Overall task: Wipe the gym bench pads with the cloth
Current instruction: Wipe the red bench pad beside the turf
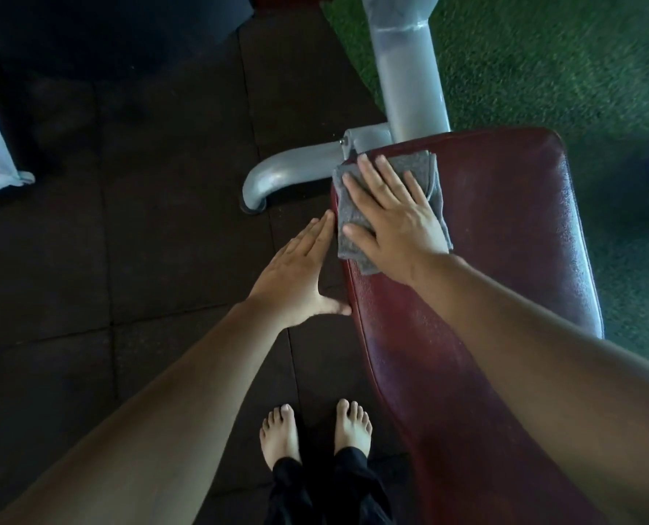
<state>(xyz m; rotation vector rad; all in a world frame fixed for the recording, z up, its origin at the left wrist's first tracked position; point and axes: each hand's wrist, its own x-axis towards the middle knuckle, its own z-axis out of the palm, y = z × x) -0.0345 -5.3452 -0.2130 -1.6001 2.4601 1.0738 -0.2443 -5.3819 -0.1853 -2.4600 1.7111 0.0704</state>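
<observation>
bare feet (315, 430) stand on dark floor tiles (163, 221) beside a maroon bench pad (504, 259). the left hand (300, 274), fingers straight and pressed together, touches the pad's left edge. just beyond, the right hand (391, 217), fingers spread flat, presses a folded grey cloth (415, 162) onto the pad's far left corner, near a grey steel frame (406, 89).
</observation>
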